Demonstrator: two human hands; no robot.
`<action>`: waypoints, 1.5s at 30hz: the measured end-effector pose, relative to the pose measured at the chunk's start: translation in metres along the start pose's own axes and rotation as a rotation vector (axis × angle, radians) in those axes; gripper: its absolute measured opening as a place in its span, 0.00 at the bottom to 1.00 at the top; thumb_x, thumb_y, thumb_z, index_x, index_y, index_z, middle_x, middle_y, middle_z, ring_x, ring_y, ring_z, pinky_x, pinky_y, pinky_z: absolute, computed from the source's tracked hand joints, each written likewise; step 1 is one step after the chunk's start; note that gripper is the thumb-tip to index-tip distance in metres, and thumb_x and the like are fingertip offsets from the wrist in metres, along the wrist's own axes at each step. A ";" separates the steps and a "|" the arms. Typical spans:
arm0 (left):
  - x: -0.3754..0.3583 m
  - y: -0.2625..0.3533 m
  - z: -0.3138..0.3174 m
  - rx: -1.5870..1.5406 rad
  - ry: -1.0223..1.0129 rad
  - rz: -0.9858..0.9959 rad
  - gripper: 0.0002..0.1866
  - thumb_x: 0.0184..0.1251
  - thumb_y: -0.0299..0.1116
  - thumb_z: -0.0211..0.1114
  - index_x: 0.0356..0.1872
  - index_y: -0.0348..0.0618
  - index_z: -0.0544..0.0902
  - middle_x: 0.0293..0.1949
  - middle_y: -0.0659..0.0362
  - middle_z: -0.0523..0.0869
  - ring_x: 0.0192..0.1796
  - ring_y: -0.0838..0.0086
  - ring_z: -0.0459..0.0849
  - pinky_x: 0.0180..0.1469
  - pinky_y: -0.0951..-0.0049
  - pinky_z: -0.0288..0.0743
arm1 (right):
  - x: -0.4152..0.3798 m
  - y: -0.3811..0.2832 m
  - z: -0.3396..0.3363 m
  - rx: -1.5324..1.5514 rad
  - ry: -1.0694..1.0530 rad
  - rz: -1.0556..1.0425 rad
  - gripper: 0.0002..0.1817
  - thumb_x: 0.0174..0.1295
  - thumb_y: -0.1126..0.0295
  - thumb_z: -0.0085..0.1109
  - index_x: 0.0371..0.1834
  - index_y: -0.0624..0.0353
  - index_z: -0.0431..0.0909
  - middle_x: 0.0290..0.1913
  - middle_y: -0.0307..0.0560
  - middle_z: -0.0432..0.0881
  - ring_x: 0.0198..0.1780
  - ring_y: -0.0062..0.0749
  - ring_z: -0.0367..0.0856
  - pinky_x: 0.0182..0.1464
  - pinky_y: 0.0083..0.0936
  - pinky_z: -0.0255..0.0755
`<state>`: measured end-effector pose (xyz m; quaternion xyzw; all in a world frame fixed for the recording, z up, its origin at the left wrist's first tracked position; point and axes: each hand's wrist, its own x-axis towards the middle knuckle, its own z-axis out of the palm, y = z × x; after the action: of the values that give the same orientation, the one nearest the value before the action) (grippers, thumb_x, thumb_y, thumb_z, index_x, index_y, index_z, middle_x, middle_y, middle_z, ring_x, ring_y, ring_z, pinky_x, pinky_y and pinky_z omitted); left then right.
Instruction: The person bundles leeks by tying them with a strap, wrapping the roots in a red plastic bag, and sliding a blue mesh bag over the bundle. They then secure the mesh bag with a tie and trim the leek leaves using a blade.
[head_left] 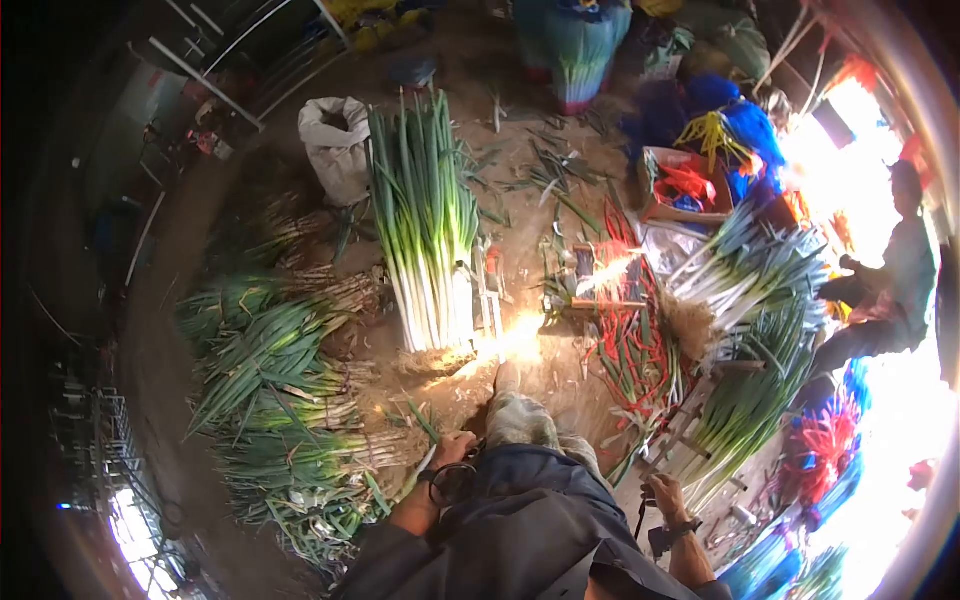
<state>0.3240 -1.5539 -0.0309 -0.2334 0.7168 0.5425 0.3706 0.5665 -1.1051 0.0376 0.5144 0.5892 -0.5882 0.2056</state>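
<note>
Low in the view, my left hand (pixel 455 450) is beside my left hip with its fingers curled; what it holds, if anything, is too small to make out. On the other side of my body, my right hand (pixel 663 492) has bent fingers near a thin dark strap, and a dark watch is on that wrist. A tall bundle of green onions (pixel 425 220) stands upright in front of me, roots down on the dirt floor. To its right is a small metal frame (pixel 488 295). Neither hand touches the bundle.
Piled green onions (pixel 270 350) lie on the left. More onions (pixel 750 280) rest on a rack at the right, near a box of red ties (pixel 690 185). A white sack (pixel 335 150) stands behind the bundle. Another person (pixel 895 270) is at the far right.
</note>
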 end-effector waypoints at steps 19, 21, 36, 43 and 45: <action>0.058 0.096 -0.068 -0.170 -0.012 -0.010 0.20 0.67 0.44 0.64 0.43 0.33 0.86 0.36 0.55 0.89 0.38 0.70 0.88 0.39 0.72 0.80 | 0.026 -0.148 0.100 -0.321 -0.064 -0.156 0.16 0.68 0.62 0.56 0.43 0.66 0.83 0.35 0.49 0.88 0.32 0.27 0.87 0.33 0.26 0.82; 0.076 0.090 -0.076 -0.213 0.013 -0.067 0.19 0.69 0.44 0.62 0.46 0.35 0.84 0.37 0.56 0.89 0.36 0.73 0.88 0.35 0.74 0.80 | 0.019 -0.172 0.104 -0.388 -0.053 -0.192 0.15 0.66 0.65 0.56 0.43 0.67 0.83 0.35 0.48 0.88 0.31 0.28 0.87 0.33 0.26 0.82; 0.091 0.168 0.013 -0.041 -0.038 -0.158 0.24 0.74 0.48 0.52 0.56 0.40 0.79 0.51 0.53 0.85 0.48 0.65 0.86 0.45 0.69 0.80 | 0.134 -0.246 -0.003 -0.161 -0.011 -0.433 0.15 0.61 0.65 0.52 0.35 0.64 0.85 0.34 0.48 0.86 0.33 0.34 0.88 0.38 0.28 0.80; 0.135 0.273 0.086 0.030 -0.138 -0.007 0.11 0.72 0.34 0.58 0.38 0.38 0.83 0.30 0.63 0.81 0.29 0.79 0.78 0.30 0.77 0.72 | 0.163 -0.271 -0.062 -0.200 0.177 -0.090 0.24 0.67 0.50 0.57 0.37 0.64 0.85 0.31 0.45 0.87 0.31 0.29 0.87 0.35 0.27 0.80; 0.153 0.302 0.113 0.059 -0.097 -0.028 0.12 0.74 0.36 0.60 0.43 0.36 0.83 0.29 0.63 0.81 0.27 0.82 0.77 0.29 0.79 0.70 | 0.186 -0.253 -0.075 -0.245 0.219 -0.106 0.24 0.65 0.49 0.58 0.39 0.63 0.86 0.32 0.48 0.88 0.33 0.33 0.87 0.39 0.30 0.79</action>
<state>0.0392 -1.3445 0.0161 -0.2056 0.7104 0.5267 0.4191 0.3069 -0.9135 0.0184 0.5145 0.7019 -0.4623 0.1700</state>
